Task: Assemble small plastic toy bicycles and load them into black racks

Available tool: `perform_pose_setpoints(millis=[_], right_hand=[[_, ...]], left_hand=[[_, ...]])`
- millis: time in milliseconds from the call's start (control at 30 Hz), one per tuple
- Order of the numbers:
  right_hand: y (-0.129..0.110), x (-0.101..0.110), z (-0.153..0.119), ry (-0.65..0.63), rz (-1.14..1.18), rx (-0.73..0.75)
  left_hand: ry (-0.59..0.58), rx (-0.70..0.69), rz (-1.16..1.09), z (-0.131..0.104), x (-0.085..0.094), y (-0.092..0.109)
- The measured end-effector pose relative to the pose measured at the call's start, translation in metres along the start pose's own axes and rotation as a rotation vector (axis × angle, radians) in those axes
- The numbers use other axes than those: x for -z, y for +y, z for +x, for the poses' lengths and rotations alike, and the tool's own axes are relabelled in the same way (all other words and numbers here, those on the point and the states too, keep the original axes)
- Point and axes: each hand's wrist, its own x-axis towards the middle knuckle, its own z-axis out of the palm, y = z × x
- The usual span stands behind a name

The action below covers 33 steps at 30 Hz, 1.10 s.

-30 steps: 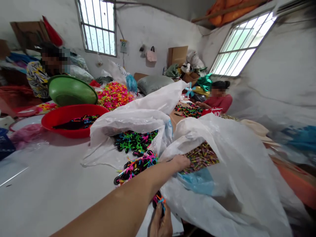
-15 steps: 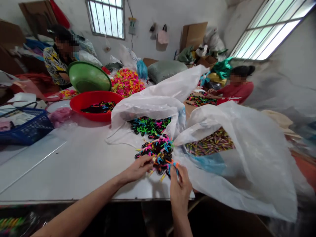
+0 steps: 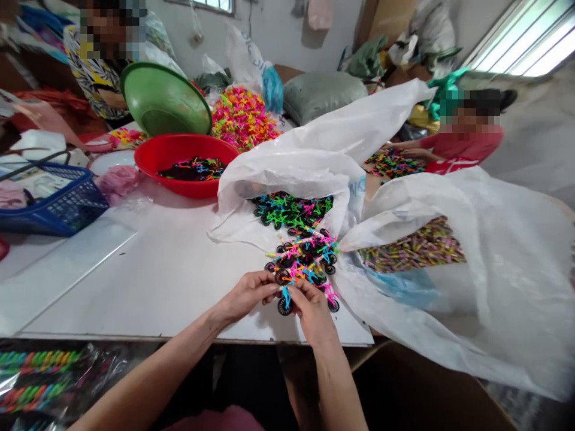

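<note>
A small blue toy bicycle (image 3: 286,297) with black spoked wheels is upright between my hands, just over the table's front part. My right hand (image 3: 312,308) pinches it from the right with thumb and fingers. From the left, my left hand (image 3: 256,292) has thumb and fingertips pressed together against the toy's upper end; what lies between them is too small to make out. Right behind my fingers is a loose pile of toy bicycles (image 3: 309,254) in pink, blue and orange. More toy bicycles (image 3: 291,209), mostly green, fill the mouth of a white sack (image 3: 278,164).
At right, another white sack (image 3: 503,251) holds many small wrapped sticks (image 3: 417,248). A red basin (image 3: 188,143), green basin (image 3: 166,99) and blue basket (image 3: 67,200) stand at left. Two people sit across the table (image 3: 171,269), whose front edge is close to my forearms.
My hands have come together at the blue toy; before, they were apart, the left holding a small pale piece, the right a blue-and-orange toy. The view has tilted down.
</note>
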Motion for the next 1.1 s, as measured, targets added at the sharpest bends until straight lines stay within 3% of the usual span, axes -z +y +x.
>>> perform_pose_setpoints(millis=[100,200,267,400,500,567,633,700,800,833,900,933,1033,1100], right_hand=[[0.0,-0.001,-0.002,0.003,-0.01,-0.018],[0.003,-0.005,-0.007,-0.01,-0.086,-0.01],[0.009,-0.012,-0.014,0.028,-0.176,0.045],[0.029,-0.035,-0.024,0.198,-0.398,0.16],[0.033,-0.041,-0.016,0.178,-0.439,0.166],[0.02,-0.031,-0.001,0.107,-0.484,0.188],[-0.008,-0.01,0.022,0.005,-0.583,0.22],[-0.045,0.017,0.054,-0.007,-0.758,0.283],[-0.094,0.047,0.119,0.227,-1.128,0.486],[-0.103,0.051,0.144,0.238,-1.193,0.519],[-0.106,0.051,0.194,0.171,-1.247,0.543],[-0.102,0.048,0.218,0.125,-1.245,0.54],[-0.081,0.035,0.273,0.063,-1.245,0.538],[-0.072,0.032,0.292,0.05,-1.244,0.571]], left_hand=[[-0.044,0.022,-0.072,-0.004,0.004,0.001],[-0.043,0.034,0.005,-0.012,0.006,0.0],[0.013,0.037,0.157,-0.019,0.007,-0.006],[0.25,0.026,0.364,-0.035,0.009,-0.029],[0.287,0.052,0.373,-0.031,0.013,-0.03],[0.269,0.065,0.34,-0.016,0.013,-0.021],[0.259,0.042,0.294,0.007,0.011,-0.009],[0.227,-0.03,0.326,0.03,0.01,0.002],[0.322,-0.153,0.635,0.053,0.011,0.004],[0.391,-0.18,0.762,0.055,0.014,0.002],[0.499,-0.2,0.934,0.052,0.022,-0.005],[0.491,-0.202,0.973,0.047,0.028,-0.008],[0.3,-0.19,0.976,0.027,0.049,-0.011],[0.198,-0.176,0.927,0.016,0.064,-0.007]])
